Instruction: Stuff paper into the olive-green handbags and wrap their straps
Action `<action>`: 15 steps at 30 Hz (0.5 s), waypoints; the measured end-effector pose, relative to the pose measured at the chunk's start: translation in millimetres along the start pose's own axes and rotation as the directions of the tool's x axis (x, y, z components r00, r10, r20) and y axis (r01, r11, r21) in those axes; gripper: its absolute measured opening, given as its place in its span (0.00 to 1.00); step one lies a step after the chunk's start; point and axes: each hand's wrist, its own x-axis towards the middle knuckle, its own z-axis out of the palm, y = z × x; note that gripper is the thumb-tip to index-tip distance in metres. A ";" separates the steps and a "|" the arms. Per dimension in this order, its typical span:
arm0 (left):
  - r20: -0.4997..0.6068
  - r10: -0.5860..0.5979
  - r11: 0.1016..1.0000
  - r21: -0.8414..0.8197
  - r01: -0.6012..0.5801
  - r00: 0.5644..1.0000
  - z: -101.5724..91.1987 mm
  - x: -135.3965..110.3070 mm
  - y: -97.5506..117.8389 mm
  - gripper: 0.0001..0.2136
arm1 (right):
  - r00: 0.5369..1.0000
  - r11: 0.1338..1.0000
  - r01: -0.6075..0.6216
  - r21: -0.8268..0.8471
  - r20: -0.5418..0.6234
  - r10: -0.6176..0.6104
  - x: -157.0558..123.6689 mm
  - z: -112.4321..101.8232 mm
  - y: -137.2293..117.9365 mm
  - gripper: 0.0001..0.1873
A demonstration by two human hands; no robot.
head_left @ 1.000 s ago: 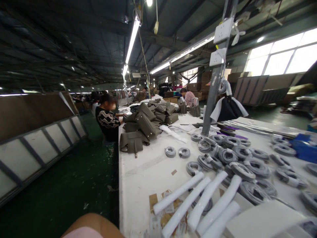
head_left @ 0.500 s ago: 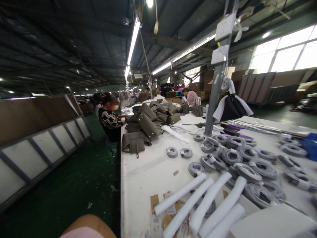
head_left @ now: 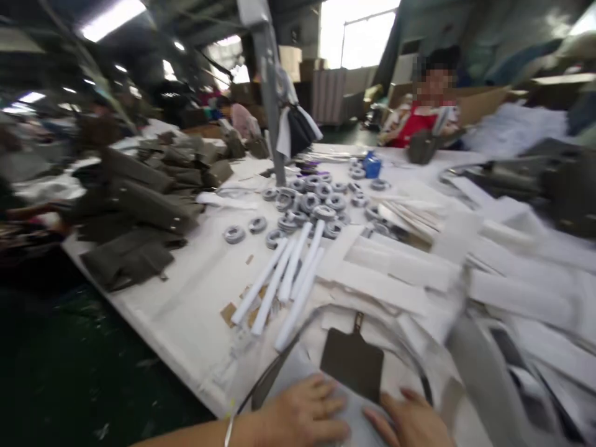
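Observation:
A dark brown-grey bag [head_left: 352, 364] lies on the table close in front of me, its short strap tab pointing away and a long thin strap curving around it. Over its near part rests a pale grey sheet [head_left: 298, 377], blurred by motion. My left hand [head_left: 305, 411] lies on this sheet with its fingers stretched to the right. On the right, my right hand [head_left: 412, 419] has its thumb and fingers apart, touching the sheet's edge beside the bag. The lower parts of both hands run out of the picture.
White tubes [head_left: 292, 267] lie ahead over brown tags. Beyond are coiled grey straps [head_left: 313, 200] by a metal post [head_left: 272, 105]. Dark bags [head_left: 144, 198] pile up on the left, white sheets [head_left: 405, 273] on the right. A co-worker [head_left: 431, 118] in red sits across the table [head_left: 200, 310].
My view has swung right and down. Both hands, the bag and the grey sheet are now visible; before, no hand showed. The co-worker in red has come into view.

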 end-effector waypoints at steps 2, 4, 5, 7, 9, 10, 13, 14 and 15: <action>0.058 -0.013 0.981 -0.195 0.024 0.998 -0.3 -2.0 -1.2 0.33 | 0.988 0.995 -0.038 -0.097 0.143 0.052 -16.5 -9.4 -10.3 0.16; 0.099 -0.028 0.956 -0.287 0.056 0.995 2.7 -4.8 0.6 0.38 | 0.964 0.985 -0.035 -0.167 0.254 0.078 -15.9 -16.1 -17.2 0.20; 0.118 -0.039 0.952 -0.298 0.073 0.992 5.1 -6.2 2.6 0.38 | 0.955 0.982 -0.041 -0.185 0.281 0.092 -13.3 -18.8 -19.3 0.21; 0.149 -0.054 0.957 -0.273 0.093 0.987 10.1 -8.3 7.0 0.38 | 0.951 0.979 -0.043 -0.198 0.293 0.101 -9.2 -24.2 -22.2 0.22; 0.149 -0.052 0.968 -0.234 0.087 0.987 13.7 -9.0 9.9 0.38 | 0.953 0.979 -0.041 -0.198 0.287 0.098 -8.5 -30.5 -25.2 0.23; 0.138 -0.046 0.973 -0.219 0.076 0.989 14.8 -8.9 10.3 0.37 | 0.956 0.981 -0.041 -0.191 0.277 0.093 -8.6 -34.1 -26.9 0.23; 0.094 -0.031 0.980 -0.191 0.049 0.995 15.7 -8.1 9.1 0.37 | 0.978 0.992 -0.060 -0.115 0.192 0.082 -2.0 -45.3 -33.2 0.18; 0.083 -0.028 0.982 -0.185 0.043 0.996 15.9 -7.9 8.5 0.36 | 0.985 0.994 -0.087 -0.064 0.142 0.096 4.2 -48.1 -35.5 0.16; 0.074 -0.025 0.983 -0.181 0.038 0.997 16.3 -7.8 8.0 0.36 | 0.988 0.993 -0.121 -0.011 0.091 0.122 12.6 -49.7 -37.7 0.14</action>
